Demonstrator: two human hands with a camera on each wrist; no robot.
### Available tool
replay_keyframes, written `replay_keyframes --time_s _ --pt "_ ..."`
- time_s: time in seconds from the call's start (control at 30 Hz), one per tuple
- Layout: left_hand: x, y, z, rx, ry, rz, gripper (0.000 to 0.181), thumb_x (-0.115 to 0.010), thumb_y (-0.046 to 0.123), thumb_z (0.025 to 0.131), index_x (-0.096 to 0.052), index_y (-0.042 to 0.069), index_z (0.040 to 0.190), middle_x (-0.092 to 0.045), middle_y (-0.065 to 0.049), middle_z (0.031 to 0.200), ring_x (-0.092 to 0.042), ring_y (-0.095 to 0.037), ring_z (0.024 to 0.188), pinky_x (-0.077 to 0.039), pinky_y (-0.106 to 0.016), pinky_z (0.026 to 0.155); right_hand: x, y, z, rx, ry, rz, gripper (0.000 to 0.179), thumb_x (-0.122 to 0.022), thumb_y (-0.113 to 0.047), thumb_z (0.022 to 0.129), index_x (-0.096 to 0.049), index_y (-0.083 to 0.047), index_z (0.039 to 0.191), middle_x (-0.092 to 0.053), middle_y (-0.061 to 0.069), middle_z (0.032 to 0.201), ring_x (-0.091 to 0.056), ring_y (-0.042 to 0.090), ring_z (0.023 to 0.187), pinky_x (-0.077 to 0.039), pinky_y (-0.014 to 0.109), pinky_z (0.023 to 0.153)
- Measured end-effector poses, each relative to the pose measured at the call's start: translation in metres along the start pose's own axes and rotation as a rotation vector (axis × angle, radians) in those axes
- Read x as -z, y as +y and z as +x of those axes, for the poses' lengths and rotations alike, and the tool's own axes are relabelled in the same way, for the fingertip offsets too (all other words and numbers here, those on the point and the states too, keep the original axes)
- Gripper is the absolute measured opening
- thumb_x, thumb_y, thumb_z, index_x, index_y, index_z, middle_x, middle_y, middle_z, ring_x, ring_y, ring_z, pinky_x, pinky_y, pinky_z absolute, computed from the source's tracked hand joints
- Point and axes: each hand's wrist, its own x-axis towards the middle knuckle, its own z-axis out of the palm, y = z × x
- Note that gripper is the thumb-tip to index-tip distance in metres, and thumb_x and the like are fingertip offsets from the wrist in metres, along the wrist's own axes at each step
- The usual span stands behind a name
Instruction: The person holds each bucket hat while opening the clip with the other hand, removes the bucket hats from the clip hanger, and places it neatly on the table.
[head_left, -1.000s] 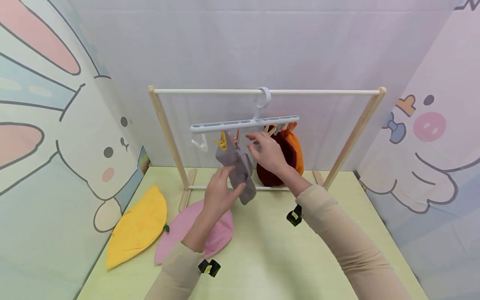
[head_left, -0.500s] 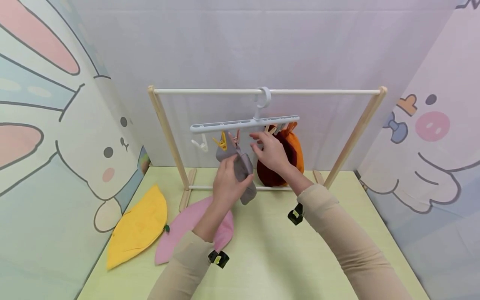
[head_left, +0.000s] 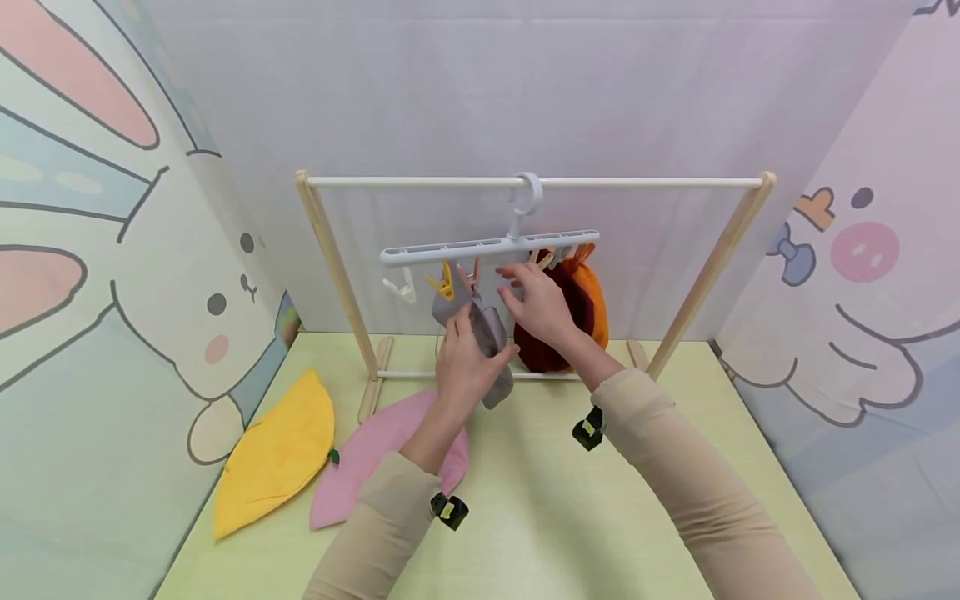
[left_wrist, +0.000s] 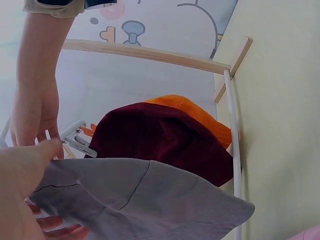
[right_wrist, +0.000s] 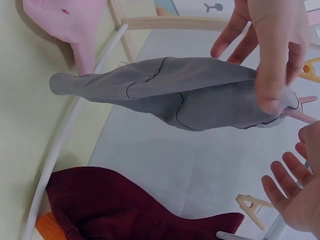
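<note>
A grey fabric hat (head_left: 489, 323) hangs from the pink clothespin (head_left: 471, 277) on the pale hanger (head_left: 442, 252). My left hand (head_left: 465, 367) is around the hat's side, its thumb and fingers spread apart with the fabric between them. In the right wrist view the left thumb lies over the grey hat (right_wrist: 205, 102) near its clipped end, while other fingers pass behind it. My right hand (head_left: 542, 308) is raised just right of the pink clothespin, fingers loosely bent and holding nothing. Part of the grey hat is hidden behind my left hand.
A maroon hat (right_wrist: 110, 205) and an orange hat (head_left: 592, 292) hang on the hanger's right side. Yellow (head_left: 442, 285) and white (head_left: 403, 290) clothespins dangle at left. The hanger hooks over the rack's white bar (head_left: 420, 182). A yellow hat (head_left: 277, 454) and a pink hat (head_left: 345, 475) lie at left.
My left hand has moved up and to the right, from beside the lower grey hat to around its side. The right hand has barely moved; the hat hangs where it was.
</note>
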Motion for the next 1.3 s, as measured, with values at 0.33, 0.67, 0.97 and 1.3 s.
replay_keyframes --time_s 0.33,0.67,0.97,1.3 --pt "0.001 -0.003 0.0 -0.032 -0.02 -0.02 0.055 -0.068 0.016 0.078 -0.044 0.006 0.127 -0.063 -0.015 0.109 -0.063 -0.033 0.09 -0.051 -0.043 0.076 -0.001 -0.003 0.002 -0.009 -0.009 -0.009 0.031 -0.057 -0.019 0.09 -0.057 -0.008 0.119 -0.057 0.01 0.115 -0.061 0.022 0.097 -0.05 0.036 0.084" --pt "0.004 -0.008 -0.001 -0.084 -0.005 -0.016 0.034 -0.062 0.005 0.081 -0.053 0.004 0.113 -0.067 -0.019 0.092 -0.065 -0.033 0.08 -0.051 -0.043 0.067 -0.002 -0.009 0.004 -0.002 0.003 -0.01 0.032 -0.059 -0.02 0.089 -0.058 -0.01 0.12 -0.057 0.009 0.115 -0.061 0.023 0.098 -0.05 0.036 0.083" --pt "0.007 -0.011 -0.005 -0.134 0.031 0.028 0.022 -0.061 0.001 0.079 -0.058 0.002 0.101 -0.068 -0.017 0.088 -0.065 -0.035 0.077 -0.05 -0.044 0.065 -0.007 -0.018 0.006 0.011 0.026 0.026 0.039 -0.06 -0.021 0.088 -0.053 -0.009 0.125 -0.058 0.009 0.116 -0.06 0.021 0.099 -0.051 0.035 0.082" --pt "0.007 -0.012 -0.009 -0.168 0.063 0.055 0.016 -0.06 0.001 0.078 -0.058 0.005 0.093 -0.067 -0.014 0.078 -0.064 -0.034 0.069 -0.047 -0.045 0.056 -0.012 -0.026 0.006 0.011 0.072 0.081 0.042 -0.062 -0.024 0.087 -0.052 -0.007 0.124 -0.061 0.014 0.111 -0.063 0.026 0.094 -0.053 0.033 0.078"
